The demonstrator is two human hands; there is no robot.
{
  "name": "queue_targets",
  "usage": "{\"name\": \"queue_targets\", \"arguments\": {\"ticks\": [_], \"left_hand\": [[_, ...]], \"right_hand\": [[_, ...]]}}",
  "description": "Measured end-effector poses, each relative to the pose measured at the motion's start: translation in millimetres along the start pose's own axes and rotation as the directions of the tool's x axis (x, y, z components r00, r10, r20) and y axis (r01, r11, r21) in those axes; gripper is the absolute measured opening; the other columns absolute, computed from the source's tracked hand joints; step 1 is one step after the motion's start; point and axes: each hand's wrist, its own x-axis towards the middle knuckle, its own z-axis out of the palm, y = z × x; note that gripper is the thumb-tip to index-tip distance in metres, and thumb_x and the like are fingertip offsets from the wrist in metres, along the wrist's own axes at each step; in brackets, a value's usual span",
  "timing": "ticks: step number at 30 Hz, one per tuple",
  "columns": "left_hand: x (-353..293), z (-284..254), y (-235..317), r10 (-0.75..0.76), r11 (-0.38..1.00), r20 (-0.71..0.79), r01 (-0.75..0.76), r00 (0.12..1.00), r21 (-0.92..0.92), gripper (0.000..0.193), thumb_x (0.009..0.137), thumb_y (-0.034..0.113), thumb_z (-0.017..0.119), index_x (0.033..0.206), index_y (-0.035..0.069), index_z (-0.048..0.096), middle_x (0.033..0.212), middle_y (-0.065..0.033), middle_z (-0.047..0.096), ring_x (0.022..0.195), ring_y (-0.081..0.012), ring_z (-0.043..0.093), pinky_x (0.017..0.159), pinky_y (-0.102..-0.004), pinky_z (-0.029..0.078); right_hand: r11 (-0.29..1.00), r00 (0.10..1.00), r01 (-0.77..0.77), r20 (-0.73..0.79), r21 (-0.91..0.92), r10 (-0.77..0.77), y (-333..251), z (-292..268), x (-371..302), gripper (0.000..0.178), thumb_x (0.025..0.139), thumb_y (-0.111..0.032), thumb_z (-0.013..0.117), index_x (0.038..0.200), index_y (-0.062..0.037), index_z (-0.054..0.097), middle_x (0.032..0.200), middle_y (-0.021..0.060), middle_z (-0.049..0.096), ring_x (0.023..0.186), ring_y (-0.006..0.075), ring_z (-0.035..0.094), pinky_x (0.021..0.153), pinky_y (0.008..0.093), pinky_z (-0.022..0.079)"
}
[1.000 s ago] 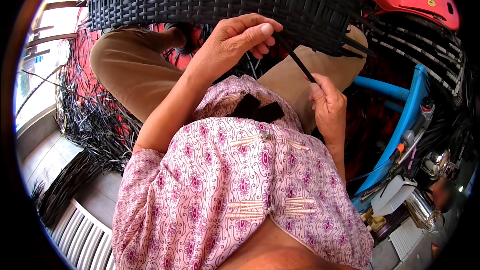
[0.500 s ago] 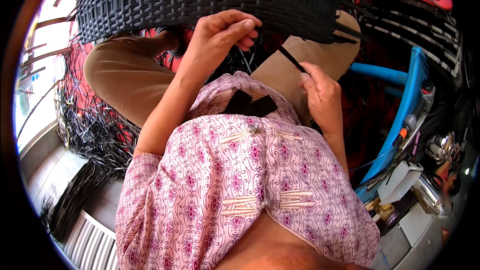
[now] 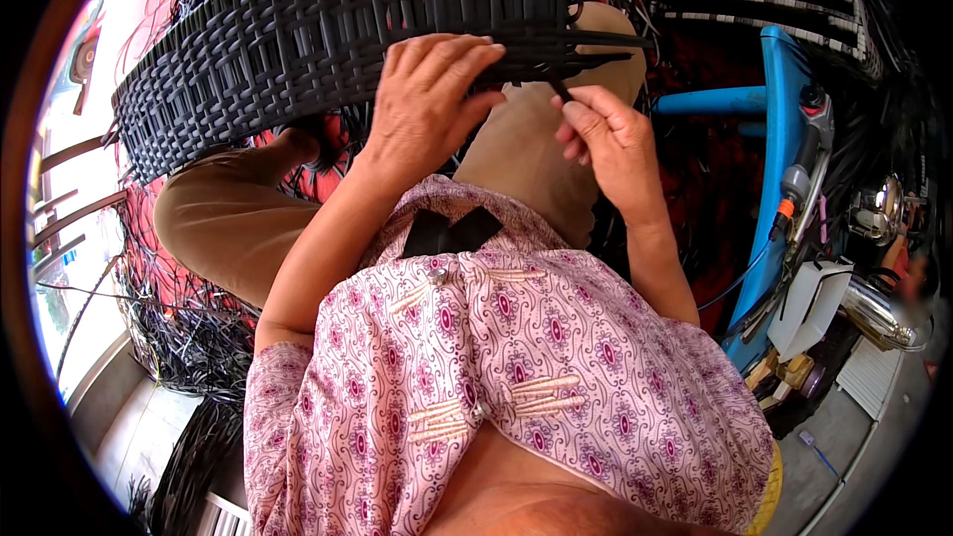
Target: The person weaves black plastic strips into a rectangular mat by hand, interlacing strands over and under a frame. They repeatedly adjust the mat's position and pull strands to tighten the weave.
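Note:
A black woven wicker panel (image 3: 298, 35) lies across my lap, curving along the top of the view. My left hand (image 3: 427, 104) rests at its near edge, fingers stretched out over the weave and thumb apart. To its right, my right hand (image 3: 617, 144) is closed, with a black weaving strip (image 3: 559, 87) pinched between thumb and fingers. The strip reaches up to the panel's lower right edge; its far end is lost against the dark weave. Several loose strip ends (image 3: 611, 42) stick out from the panel's right end.
On the right is a blue plastic frame (image 3: 779, 169), with a power tool (image 3: 797, 179) and a white container (image 3: 804, 313) beside it. Tangled black strips (image 3: 189, 337) lie on the left over red flooring. Another black piece with pale bands (image 3: 784, 25) stands at the back right.
My left hand has opened from a pinch and now lies flat against the panel. My right hand has come up closer to the panel with the strip. The view has shifted right.

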Motion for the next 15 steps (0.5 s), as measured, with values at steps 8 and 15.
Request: {"name": "queue_targets", "arguments": {"ticks": [8, 15], "left_hand": [[-6, 56, -5, 0.117, 0.885, 0.103, -0.151, 0.988, 0.441, 0.055, 0.085, 0.023, 0.068, 0.139, 0.021, 0.059, 0.148, 0.0013, 0.053, 0.136, -0.0157, 0.049, 0.114, -0.0423, 0.032], [-15, 50, -10, 0.111, 0.926, 0.131, -0.151, 0.985, 0.346, 0.055, 0.088, 0.019, 0.061, 0.143, 0.023, 0.057, 0.152, 0.0007, 0.050, 0.140, -0.0166, 0.047, 0.115, -0.0427, 0.031]], "right_hand": [[0.991, 0.970, 0.104, -0.211, -0.080, -0.119, -16, -37, 18, 0.020, 0.101, -0.014, 0.060, 0.108, -0.0008, 0.073, 0.072, 0.0000, 0.064, 0.056, 0.0036, 0.049, 0.051, 0.0211, 0.040], [0.958, 0.971, 0.162, -0.135, -0.236, -0.197, -27, -39, 41, 0.021, 0.099, -0.013, 0.062, 0.114, -0.0030, 0.074, 0.070, -0.0026, 0.061, 0.056, 0.0015, 0.046, 0.050, 0.0183, 0.036]]}}
